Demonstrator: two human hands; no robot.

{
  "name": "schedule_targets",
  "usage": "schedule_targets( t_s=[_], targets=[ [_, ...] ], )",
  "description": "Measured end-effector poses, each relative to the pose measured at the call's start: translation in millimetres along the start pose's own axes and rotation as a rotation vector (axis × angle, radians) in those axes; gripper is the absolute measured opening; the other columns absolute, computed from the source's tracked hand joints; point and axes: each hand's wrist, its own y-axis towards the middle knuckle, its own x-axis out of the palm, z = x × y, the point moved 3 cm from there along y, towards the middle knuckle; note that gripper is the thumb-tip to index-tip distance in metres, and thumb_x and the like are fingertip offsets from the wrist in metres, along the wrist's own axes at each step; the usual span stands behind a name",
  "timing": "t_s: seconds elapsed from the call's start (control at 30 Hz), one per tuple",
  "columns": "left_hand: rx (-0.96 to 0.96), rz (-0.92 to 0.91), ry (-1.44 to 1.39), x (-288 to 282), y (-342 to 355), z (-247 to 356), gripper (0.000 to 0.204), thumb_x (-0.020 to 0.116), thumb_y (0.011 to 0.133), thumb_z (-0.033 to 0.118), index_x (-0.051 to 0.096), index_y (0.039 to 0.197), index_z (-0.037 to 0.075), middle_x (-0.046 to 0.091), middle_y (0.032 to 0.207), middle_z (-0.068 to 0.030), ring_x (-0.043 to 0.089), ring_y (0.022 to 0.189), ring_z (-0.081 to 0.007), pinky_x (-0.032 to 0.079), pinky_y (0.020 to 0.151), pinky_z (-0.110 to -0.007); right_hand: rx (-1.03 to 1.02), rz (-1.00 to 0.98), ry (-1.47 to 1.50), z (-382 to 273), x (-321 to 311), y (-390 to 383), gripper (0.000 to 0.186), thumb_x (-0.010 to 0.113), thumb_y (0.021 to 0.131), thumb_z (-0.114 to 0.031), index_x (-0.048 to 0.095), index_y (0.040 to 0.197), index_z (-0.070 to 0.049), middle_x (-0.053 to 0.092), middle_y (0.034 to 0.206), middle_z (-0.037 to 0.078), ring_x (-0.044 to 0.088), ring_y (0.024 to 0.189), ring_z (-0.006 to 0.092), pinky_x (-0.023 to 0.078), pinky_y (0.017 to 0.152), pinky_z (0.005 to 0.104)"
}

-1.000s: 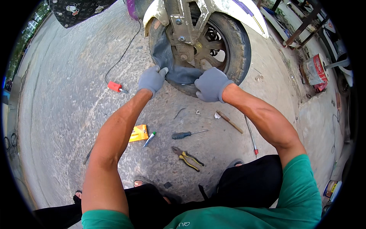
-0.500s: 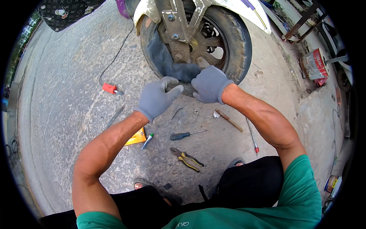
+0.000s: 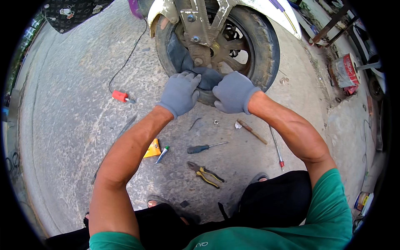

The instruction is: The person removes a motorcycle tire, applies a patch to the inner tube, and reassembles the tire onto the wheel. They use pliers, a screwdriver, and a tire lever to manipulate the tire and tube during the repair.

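Observation:
Both my gloved hands are at the lower part of a motorbike wheel (image 3: 264, 50), where a dark, limp inner tube (image 3: 179, 54) lies along the tyre's left and bottom. My left hand (image 3: 180, 92), in grey, curls its fingers over the tube at the tyre's lower left edge. My right hand (image 3: 234, 92) grips at the tube a little to the right, fingers mostly hidden beneath its back. Below on the concrete lie a blue screwdriver (image 3: 198, 148), yellow-handled pliers (image 3: 204, 174), an orange packet (image 3: 151, 148) and a small glue-like tube (image 3: 163, 154).
A red-handled item (image 3: 120, 95) on a cable lies left of the wheel. A wooden-handled tool (image 3: 253, 131) and a metal rod (image 3: 276, 148) lie right of centre. A bucket (image 3: 341, 75) stands at the right. A dark patterned item (image 3: 68, 14) is at upper left.
My left hand drew back toward me half a second ago and now is back on the inner tube, fingers bent. The tube bulges more between my hands; my right hand has barely moved.

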Motion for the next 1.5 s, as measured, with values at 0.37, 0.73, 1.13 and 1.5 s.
schedule_targets(
  t_s=[0.37, 0.73, 1.13, 1.5],
  targets=[
    [0.068, -0.568, 0.207, 1, 43, -4, 0.039, 0.074, 0.076, 0.045, 0.078, 0.098, 0.013, 0.073, 0.095, -0.0137, 0.067, 0.097, -0.0333, 0.048, 0.085, -0.044, 0.061, 0.011, -0.003, -1, -13, -4, 0.032, 0.064, 0.086, -0.035, 0.075, 0.079, -0.006, 0.070, 0.070, 0.017, 0.071, 0.069, 0.0372, 0.056, 0.069, 0.0488],
    [0.036, -0.962, 0.389, 24, 68, 11, 0.045, 0.078, 0.076, 0.050, 0.082, 0.103, 0.015, 0.080, 0.101, -0.0093, 0.076, 0.096, -0.0292, 0.055, 0.084, -0.044, 0.093, -0.001, 0.049, 14, -13, -9, 0.034, 0.066, 0.086, -0.038, 0.079, 0.091, -0.007, 0.076, 0.086, 0.016, 0.075, 0.080, 0.0356, 0.058, 0.073, 0.0473],
    [0.043, -0.369, 0.029, 17, 28, 5, 0.042, 0.079, 0.071, 0.042, 0.076, 0.096, 0.009, 0.071, 0.088, -0.0129, 0.068, 0.090, -0.0326, 0.049, 0.085, -0.044, 0.167, 0.009, 0.094, 8, 7, -5, 0.029, 0.067, 0.085, -0.035, 0.078, 0.093, -0.009, 0.077, 0.086, 0.015, 0.076, 0.081, 0.0336, 0.057, 0.073, 0.0469],
    [-0.007, -0.259, -0.078, 14, 25, 6, 0.043, 0.078, 0.076, 0.034, 0.071, 0.110, 0.007, 0.071, 0.093, -0.0164, 0.068, 0.093, -0.0380, 0.050, 0.087, -0.048, 0.212, 0.273, 0.180, 2, 16, 1, 0.030, 0.068, 0.084, -0.033, 0.079, 0.093, -0.006, 0.078, 0.092, 0.016, 0.076, 0.085, 0.0354, 0.059, 0.073, 0.0477]
  ],
)
